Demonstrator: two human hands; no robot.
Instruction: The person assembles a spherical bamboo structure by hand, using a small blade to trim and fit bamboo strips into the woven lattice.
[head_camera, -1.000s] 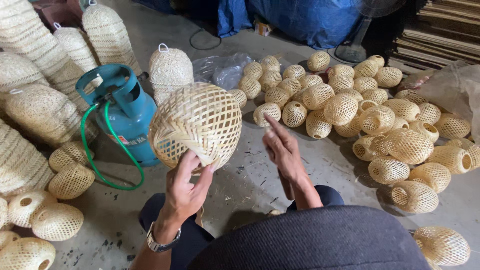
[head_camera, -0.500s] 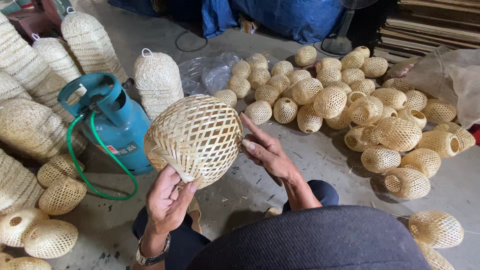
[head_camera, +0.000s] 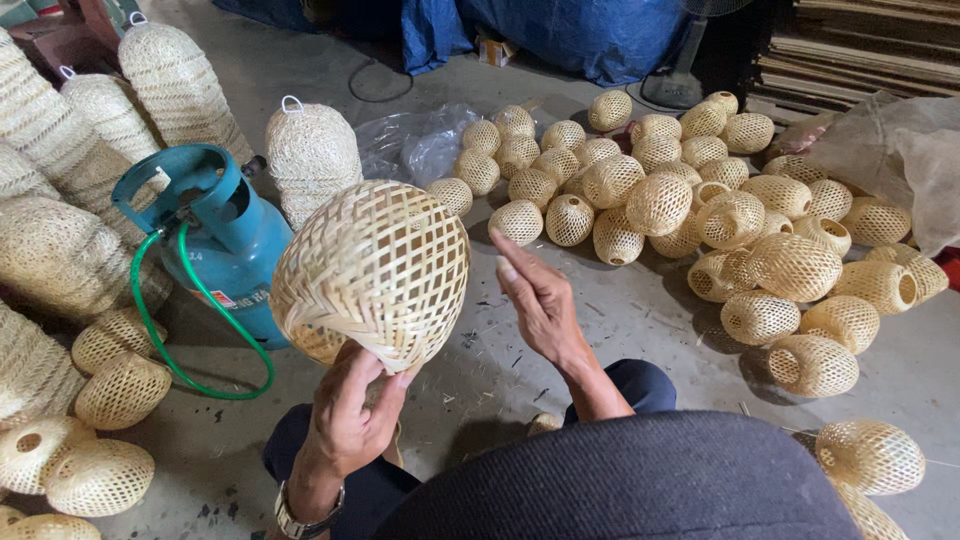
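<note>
Left hand (head_camera: 350, 415) held 1 woven bamboo shade (head_camera: 372, 272) up at chest height, grip closed on its lower rim. Right hand (head_camera: 540, 300) hung open and empty just beside it, not touching. Large heap of finished small shades (head_camera: 700, 215) lay on the floor (head_camera: 620, 320) beyond; teal gas cylinder (head_camera: 215, 235) stood left. Judged: this piece in hand under inspection, many pieces already woven.

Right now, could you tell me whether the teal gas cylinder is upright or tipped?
Upright: the teal gas cylinder stands on the concrete floor, collar uppermost.
</note>
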